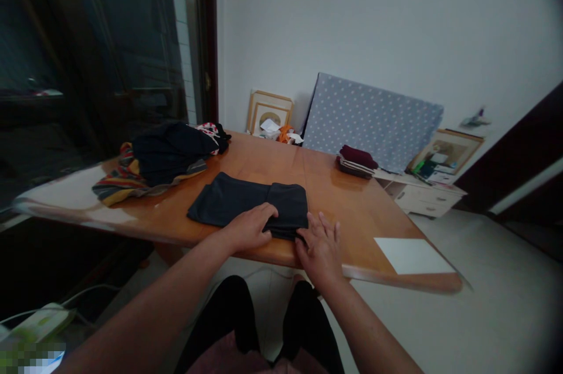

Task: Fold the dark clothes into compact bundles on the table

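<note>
A folded dark garment (237, 195), possibly trousers, lies flat near the table's front edge, its layers showing at the near right corner. My left hand (251, 226) rests on its front part, thumb and fingers apart over the cloth. At the near right corner is my right hand (323, 251), thumb and index finger close together on the garment's edge, the other fingers spread over the table.
The wooden table (281, 157) holds a loose clothes heap (167, 154) at left, a folded clothes stack (357, 161) at back right and a white sheet (416, 255) at front right. Behind stand a dotted grey panel (373, 116) and a low white cabinet (424, 198).
</note>
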`<state>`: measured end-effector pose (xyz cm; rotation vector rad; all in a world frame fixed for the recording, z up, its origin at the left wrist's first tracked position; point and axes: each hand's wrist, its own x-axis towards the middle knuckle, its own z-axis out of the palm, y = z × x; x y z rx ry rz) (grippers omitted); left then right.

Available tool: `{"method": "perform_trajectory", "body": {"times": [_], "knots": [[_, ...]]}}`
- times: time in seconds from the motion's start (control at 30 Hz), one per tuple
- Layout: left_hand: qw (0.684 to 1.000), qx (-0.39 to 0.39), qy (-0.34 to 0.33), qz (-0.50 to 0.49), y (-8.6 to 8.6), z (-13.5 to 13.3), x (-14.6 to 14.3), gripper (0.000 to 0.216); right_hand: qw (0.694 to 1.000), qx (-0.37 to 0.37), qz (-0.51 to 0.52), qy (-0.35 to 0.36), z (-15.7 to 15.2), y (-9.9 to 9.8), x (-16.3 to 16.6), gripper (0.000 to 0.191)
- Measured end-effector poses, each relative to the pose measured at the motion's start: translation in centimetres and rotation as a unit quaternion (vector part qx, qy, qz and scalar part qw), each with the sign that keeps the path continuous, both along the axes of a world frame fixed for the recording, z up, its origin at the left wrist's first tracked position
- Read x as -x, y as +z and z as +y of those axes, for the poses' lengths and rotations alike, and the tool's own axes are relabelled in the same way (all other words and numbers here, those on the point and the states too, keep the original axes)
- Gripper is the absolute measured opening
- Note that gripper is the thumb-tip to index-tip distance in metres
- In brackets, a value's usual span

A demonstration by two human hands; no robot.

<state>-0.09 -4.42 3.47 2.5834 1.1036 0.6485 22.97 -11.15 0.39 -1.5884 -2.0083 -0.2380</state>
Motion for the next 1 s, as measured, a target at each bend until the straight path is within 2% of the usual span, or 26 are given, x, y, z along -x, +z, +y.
{"method": "perform_trajectory", "body": {"times": [0.2,0.4,0.57,0.77,0.87,1.0], "knots": [[1.000,-0.002,0.004,-0.029,-0.6,0.8,-0.2,0.029,0.999,-0.022,-0.028,-0.010,0.1,0.6,0.0,0.017],[0.999,0.014,-0.002,-0.040,-0.9,0.7,0.8,0.023,0.998,-0.047,-0.041,0.025,0.1,0.4,-0.8,0.019],[0.998,0.034,-0.002,-0.048,-0.7,0.4,1.3,0.019,0.998,-0.026,-0.009,0.051,0.0,-0.1,-1.9,0.017],[0.995,0.032,-0.023,-0.090,-0.7,0.6,1.2,0.011,0.998,-0.033,0.058,0.015,0.4,-0.4,-3.8,0.015],[0.994,0.024,-0.028,-0.102,-0.8,0.7,1.0,0.014,0.997,-0.035,0.058,0.033,0.3,-0.4,-3.6,0.023],[0.996,-0.009,-0.029,-0.078,-0.7,0.4,1.1,0.010,0.997,0.000,0.035,0.066,-0.2,-0.3,-2.7,0.027]]}}
